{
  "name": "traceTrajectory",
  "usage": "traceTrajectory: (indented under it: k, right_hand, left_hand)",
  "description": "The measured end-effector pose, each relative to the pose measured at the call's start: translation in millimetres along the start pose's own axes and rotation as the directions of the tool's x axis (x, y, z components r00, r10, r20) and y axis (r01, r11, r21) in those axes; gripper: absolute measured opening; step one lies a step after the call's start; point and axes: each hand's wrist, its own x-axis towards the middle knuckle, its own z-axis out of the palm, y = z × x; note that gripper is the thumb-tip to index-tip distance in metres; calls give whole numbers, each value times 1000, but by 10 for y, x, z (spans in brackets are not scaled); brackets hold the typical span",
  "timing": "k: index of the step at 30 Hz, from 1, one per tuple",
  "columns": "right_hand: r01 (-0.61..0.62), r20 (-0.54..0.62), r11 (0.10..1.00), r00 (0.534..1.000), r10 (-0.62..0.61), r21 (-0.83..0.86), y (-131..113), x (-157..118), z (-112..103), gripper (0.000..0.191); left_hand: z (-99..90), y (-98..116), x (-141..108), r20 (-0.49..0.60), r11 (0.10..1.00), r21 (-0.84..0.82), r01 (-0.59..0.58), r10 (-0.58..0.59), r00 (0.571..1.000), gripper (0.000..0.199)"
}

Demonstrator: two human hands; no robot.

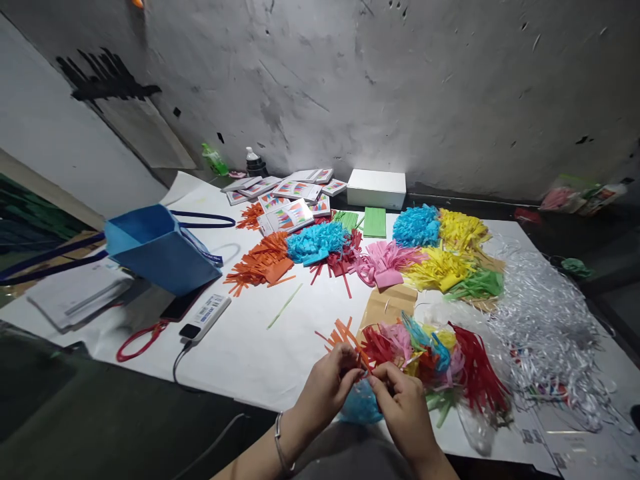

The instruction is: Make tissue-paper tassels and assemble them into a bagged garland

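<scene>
My left hand [333,380] and my right hand [403,407] meet at the front edge of the table. Both have their fingers pinched on an orange paper tassel [343,335], whose cut strips fan out beyond the left fingers. Exactly how the fingers grip it is partly hidden. Below the hands is a blue translucent bundle [360,402], perhaps in plastic. Right beside my right hand lies a pile of finished-looking tassels in red [477,367], pink, blue and yellow. Under them a brown paper piece [387,307] shows.
Fringed paper stacks lie across the table: orange [265,260], blue [317,241], pink [385,260], yellow [440,268]. Silver-white strings [545,333] heap at right. At left are a blue bag [155,247], a power bank [206,318] and a phone; printed boxes [287,217] and a white box [376,190] stand behind.
</scene>
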Motion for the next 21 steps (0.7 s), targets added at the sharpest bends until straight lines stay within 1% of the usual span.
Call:
traceTrajectory:
  k: [3, 7, 12, 21]
  right_hand:
    - [20, -5, 1000, 1000, -20, -10, -3, 6, 23, 26]
    - [18, -7, 999, 1000, -19, -34, 6, 8, 40, 25]
    - [15, -11, 998, 1000, -16, -60, 19, 4, 46, 25]
    - [19, -12, 996, 1000, -21, -83, 22, 24, 47, 24]
  left_hand:
    - [-4, 0, 11, -5, 1000, -10, 19, -19, 1000, 7]
    - [1, -9, 16, -26, 998, 57, 11, -9, 1000, 5]
    - [3, -31, 24, -14, 994, 107, 17, -16, 1000, 4]
    - [12, 20, 29, 9, 995, 91, 37, -38, 999, 2]
